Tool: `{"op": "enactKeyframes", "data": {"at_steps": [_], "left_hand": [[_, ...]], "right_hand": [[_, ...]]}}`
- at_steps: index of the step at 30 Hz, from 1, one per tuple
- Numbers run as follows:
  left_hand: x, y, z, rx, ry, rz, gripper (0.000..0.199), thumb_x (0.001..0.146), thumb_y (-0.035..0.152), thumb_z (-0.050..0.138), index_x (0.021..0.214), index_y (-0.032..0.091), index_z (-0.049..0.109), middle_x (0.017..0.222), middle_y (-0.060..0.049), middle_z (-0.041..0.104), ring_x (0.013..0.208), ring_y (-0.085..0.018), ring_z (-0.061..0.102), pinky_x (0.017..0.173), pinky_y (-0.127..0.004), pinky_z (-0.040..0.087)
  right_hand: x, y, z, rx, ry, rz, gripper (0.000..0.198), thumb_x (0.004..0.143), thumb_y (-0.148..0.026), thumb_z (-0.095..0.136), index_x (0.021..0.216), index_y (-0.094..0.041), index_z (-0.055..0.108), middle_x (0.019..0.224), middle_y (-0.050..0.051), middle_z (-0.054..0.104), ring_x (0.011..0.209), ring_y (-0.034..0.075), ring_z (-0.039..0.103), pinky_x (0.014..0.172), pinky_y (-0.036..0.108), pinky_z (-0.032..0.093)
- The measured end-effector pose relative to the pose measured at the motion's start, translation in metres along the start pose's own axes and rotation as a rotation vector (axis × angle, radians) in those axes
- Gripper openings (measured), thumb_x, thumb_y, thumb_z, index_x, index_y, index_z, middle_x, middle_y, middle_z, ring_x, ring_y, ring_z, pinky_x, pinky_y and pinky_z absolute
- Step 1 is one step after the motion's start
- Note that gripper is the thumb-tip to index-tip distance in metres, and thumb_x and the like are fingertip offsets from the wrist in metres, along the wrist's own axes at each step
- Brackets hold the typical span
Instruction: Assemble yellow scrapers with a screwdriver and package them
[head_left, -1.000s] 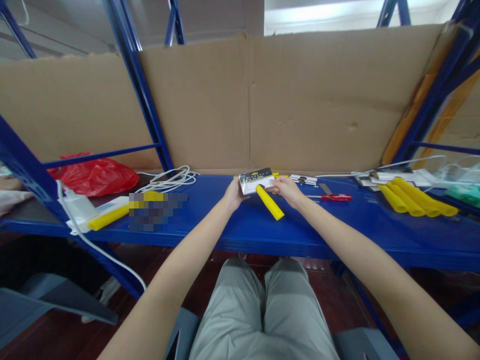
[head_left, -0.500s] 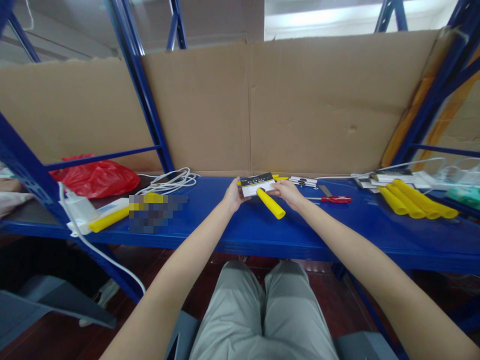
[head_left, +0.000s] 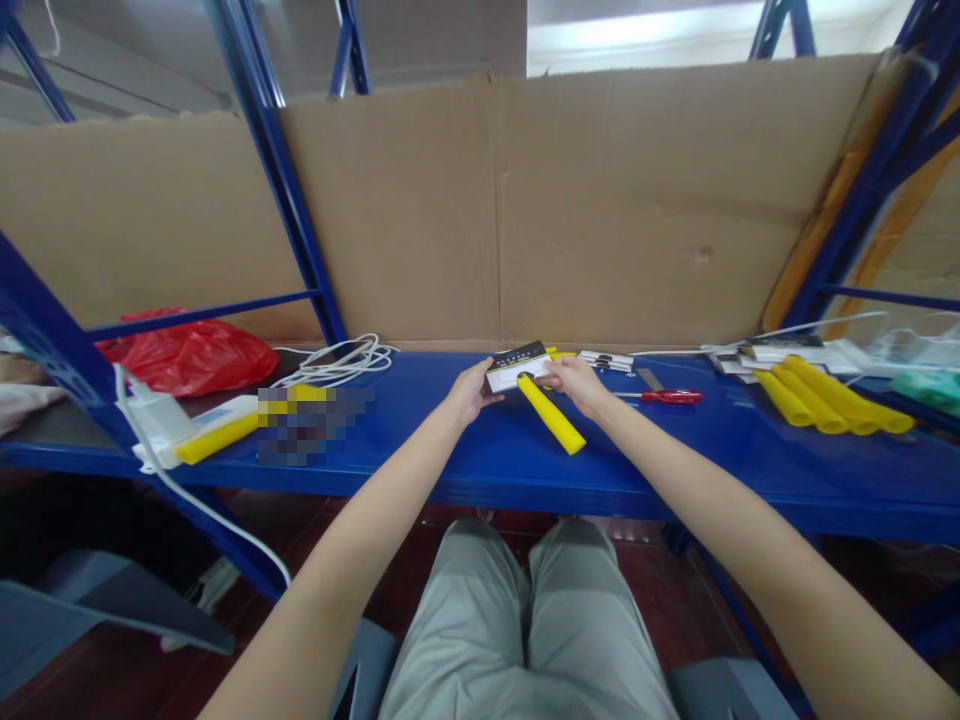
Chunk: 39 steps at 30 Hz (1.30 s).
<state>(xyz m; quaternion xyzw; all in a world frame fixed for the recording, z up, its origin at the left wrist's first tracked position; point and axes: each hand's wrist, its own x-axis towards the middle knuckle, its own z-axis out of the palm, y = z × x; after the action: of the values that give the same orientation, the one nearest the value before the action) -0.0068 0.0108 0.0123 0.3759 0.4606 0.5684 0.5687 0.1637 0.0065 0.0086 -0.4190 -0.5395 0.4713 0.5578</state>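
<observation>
Left hand [head_left: 471, 393]: curled, holding on
Right hand [head_left: 576, 384]: pinching, near the left
Left arm [head_left: 367, 505]: bare, stretched forward
Right arm [head_left: 694, 487]: bare, stretched forward

At my remote counter [head_left: 487, 460], one box [head_left: 511, 372], one middle tube [head_left: 552, 414], four right-hand tubes [head_left: 828, 396], one screwdriver [head_left: 675, 396].

Left fingers [head_left: 490, 399], right fingers [head_left: 553, 373] gripping card [head_left: 514, 367], yellow tube [head_left: 553, 418], red screwdriver [head_left: 671, 397]

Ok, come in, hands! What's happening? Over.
Left hand and right hand gripping black-and-white package. Yellow tube slanting out below it. Screwdriver near right hand, seems out of the way.
</observation>
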Motion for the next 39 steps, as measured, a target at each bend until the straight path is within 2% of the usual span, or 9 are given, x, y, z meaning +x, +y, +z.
{"op": "enactKeyframes", "data": {"at_steps": [3, 7, 13, 17, 21, 25, 29, 35, 39], "left_hand": [[0.001, -0.002, 0.002, -0.017, -0.037, -0.011, 0.013, 0.089, 0.024, 0.054, 0.088, 0.015, 0.063, 0.070, -0.006, 0.067, 0.062, -0.016, 0.061, 0.057, -0.027, 0.051], [0.001, -0.004, 0.001, -0.004, -0.090, 0.026, 0.001, 0.078, 0.012, 0.065, 0.079, 0.012, 0.066, 0.070, -0.008, 0.068, 0.064, -0.015, 0.062, 0.060, -0.025, 0.052], [-0.003, -0.005, 0.001, -0.016, -0.128, 0.106, 0.022, 0.062, -0.005, 0.068, 0.074, 0.013, 0.066, 0.077, -0.005, 0.070, 0.073, -0.015, 0.065, 0.077, -0.029, 0.052], [0.000, -0.006, -0.001, -0.018, -0.123, 0.188, 0.031, 0.053, -0.010, 0.067, 0.072, 0.014, 0.065, 0.072, -0.001, 0.067, 0.069, -0.013, 0.063, 0.079, -0.030, 0.051], [0.006, -0.008, -0.004, 0.014, -0.059, 0.218, 0.023, 0.056, -0.006, 0.066, 0.068, 0.013, 0.063, 0.064, 0.001, 0.064, 0.061, -0.011, 0.060, 0.073, -0.028, 0.052], [0.010, -0.008, -0.006, -0.006, 0.013, 0.245, 0.022, 0.058, -0.005, 0.065, 0.068, 0.015, 0.061, 0.063, 0.001, 0.063, 0.061, -0.011, 0.061, 0.071, -0.026, 0.053], [0.013, -0.007, -0.009, -0.031, 0.078, 0.246, 0.025, 0.054, -0.006, 0.066, 0.067, 0.015, 0.060, 0.064, 0.002, 0.063, 0.064, -0.012, 0.063, 0.074, -0.027, 0.053], [0.015, -0.005, -0.010, -0.063, 0.128, 0.215, 0.025, 0.055, -0.006, 0.065, 0.067, 0.015, 0.061, 0.063, 0.001, 0.063, 0.066, -0.014, 0.065, 0.074, -0.029, 0.054], [0.013, -0.005, -0.008, -0.071, 0.128, 0.209, 0.025, 0.057, -0.007, 0.063, 0.068, 0.015, 0.061, 0.062, 0.001, 0.063, 0.065, -0.013, 0.065, 0.072, -0.027, 0.055]], "right_hand": [[0.000, 0.000, -0.001, 0.005, -0.007, 0.005, 0.018, 0.075, -0.021, 0.066, 0.070, -0.018, 0.048, 0.056, -0.001, 0.058, 0.056, 0.013, 0.061, 0.051, 0.022, 0.047], [0.001, 0.001, -0.001, 0.026, -0.011, 0.022, 0.017, 0.075, -0.022, 0.065, 0.071, -0.019, 0.049, 0.056, 0.000, 0.059, 0.055, 0.014, 0.061, 0.051, 0.023, 0.047], [0.006, 0.005, -0.002, 0.039, 0.026, 0.052, 0.015, 0.076, -0.019, 0.064, 0.071, -0.018, 0.050, 0.057, 0.002, 0.061, 0.055, 0.013, 0.062, 0.054, 0.023, 0.049], [0.005, 0.005, -0.001, 0.008, 0.076, 0.052, 0.017, 0.077, -0.017, 0.065, 0.069, -0.018, 0.050, 0.059, 0.003, 0.063, 0.056, 0.014, 0.063, 0.050, 0.020, 0.047], [0.002, 0.002, 0.003, 0.018, 0.137, 0.075, 0.018, 0.084, -0.012, 0.056, 0.069, -0.019, 0.048, 0.067, 0.004, 0.066, 0.060, 0.012, 0.065, 0.050, 0.019, 0.048], [0.003, 0.004, 0.006, 0.017, 0.106, 0.052, 0.014, 0.081, -0.008, 0.057, 0.081, -0.020, 0.049, 0.087, 0.005, 0.067, 0.066, 0.010, 0.065, 0.057, 0.019, 0.053], [0.003, 0.009, 0.005, -0.044, 0.084, -0.003, 0.037, 0.071, -0.012, 0.070, 0.096, -0.022, 0.044, 0.113, 0.006, 0.060, 0.069, 0.009, 0.065, 0.059, 0.022, 0.056], [-0.011, 0.001, 0.003, -0.309, -0.058, 0.024, 0.043, 0.065, -0.027, 0.079, 0.086, -0.023, 0.042, 0.083, 0.002, 0.058, 0.055, 0.012, 0.058, 0.043, 0.025, 0.048], [-0.011, 0.002, 0.006, -0.415, 0.019, -0.098, 0.045, 0.062, -0.033, 0.079, 0.084, -0.023, 0.041, 0.090, 0.003, 0.053, 0.068, 0.015, 0.059, 0.052, 0.029, 0.051]]}}
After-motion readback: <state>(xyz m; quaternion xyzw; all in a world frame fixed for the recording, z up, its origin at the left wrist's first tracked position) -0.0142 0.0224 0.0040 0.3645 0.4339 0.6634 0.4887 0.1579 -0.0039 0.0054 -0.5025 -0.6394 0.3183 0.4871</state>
